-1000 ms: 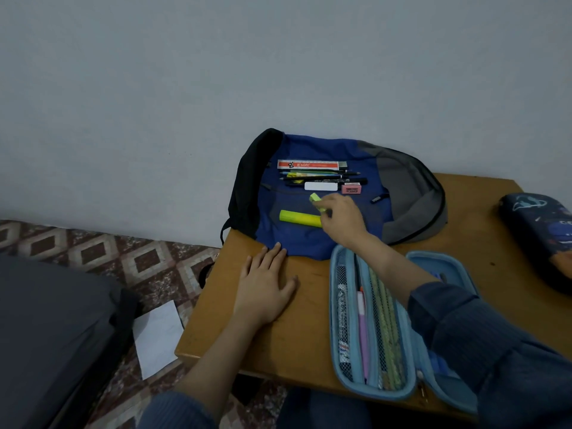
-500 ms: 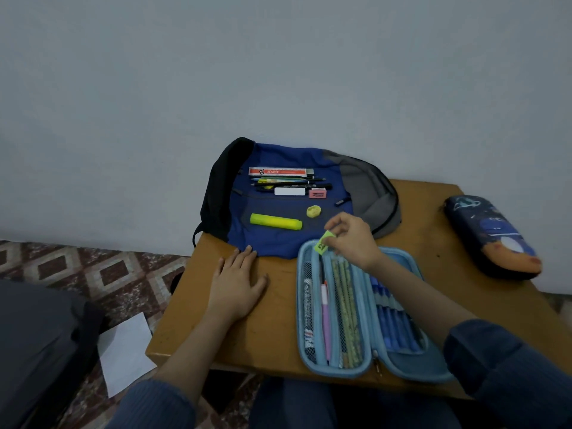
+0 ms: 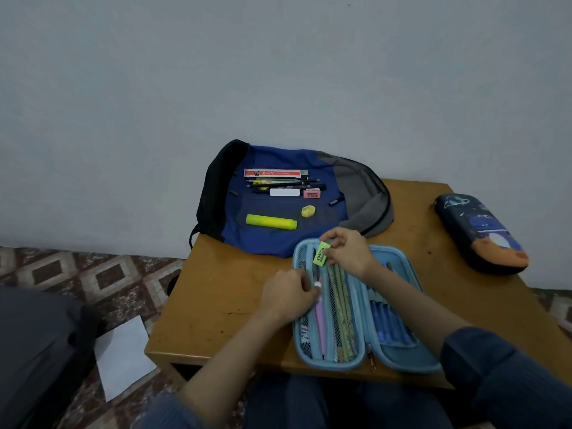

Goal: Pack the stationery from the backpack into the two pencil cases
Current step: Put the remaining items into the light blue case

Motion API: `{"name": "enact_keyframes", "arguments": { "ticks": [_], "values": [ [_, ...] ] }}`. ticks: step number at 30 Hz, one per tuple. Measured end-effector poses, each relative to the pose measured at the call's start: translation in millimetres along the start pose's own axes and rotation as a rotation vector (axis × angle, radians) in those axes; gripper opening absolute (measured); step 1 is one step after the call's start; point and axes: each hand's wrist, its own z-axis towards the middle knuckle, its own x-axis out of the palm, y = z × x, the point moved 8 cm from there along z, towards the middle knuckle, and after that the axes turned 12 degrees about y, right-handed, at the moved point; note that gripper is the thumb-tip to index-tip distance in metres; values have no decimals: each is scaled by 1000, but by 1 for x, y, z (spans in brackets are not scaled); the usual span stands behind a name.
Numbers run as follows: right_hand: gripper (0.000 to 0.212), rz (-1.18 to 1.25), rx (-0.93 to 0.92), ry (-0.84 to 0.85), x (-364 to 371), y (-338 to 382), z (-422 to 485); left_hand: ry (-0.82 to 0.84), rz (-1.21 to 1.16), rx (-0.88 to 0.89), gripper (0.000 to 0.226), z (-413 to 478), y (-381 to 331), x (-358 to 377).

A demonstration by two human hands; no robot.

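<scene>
A brown wooden table (image 3: 232,289) stands against a pale wall. At its far edge lies a flat fabric backpack (image 3: 356,193) in blue, grey and black, with loose stationery spread over its blue panel. Nearer the person, a light-blue zip pencil case (image 3: 360,305) lies opened out flat. Its left half has mesh pockets holding a pink pen (image 3: 319,320) and green-patterned pencils (image 3: 340,305), and its right half holds a row of blue pens (image 3: 387,320). Well apart at the table's right edge sits a closed dark navy hard-shell pencil case (image 3: 483,233) with a space print and an orange end.

The right hand (image 3: 349,255) hovers over the far end of the open case with its fingertips closed round a small eraser. The left hand (image 3: 286,294) rests on the case's left half with its fingers curled at the mesh. Whether it grasps the mesh or the pen cannot be told.

On the backpack lie a neon-yellow highlighter (image 3: 271,221), an orange-and-white ruler (image 3: 272,173), a cluster of dark pens and pencils (image 3: 284,182), a white block eraser (image 3: 284,192), a pink eraser (image 3: 311,193) and a round yellow sharpener (image 3: 308,211).

The pinched lime-green rectangular eraser (image 3: 320,258) is tilted on end, with dark printed lettering along its face. It is just above the mesh pocket at the top of the left half.
</scene>
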Motion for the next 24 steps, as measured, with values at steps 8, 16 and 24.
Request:
{"name": "enact_keyframes", "arguments": {
  "ticks": [8,16,24],
  "values": [
    [15,192,47,-1,-2,1,0,7,-357,-18,27,-2,17,2],
    [21,-54,95,116,8,-5,0,-21,-660,-40,37,-4,24,10],
    [21,-497,-25,96,21,8,-2,-59,-660,63,32,-6,24,7]
  ]
}}
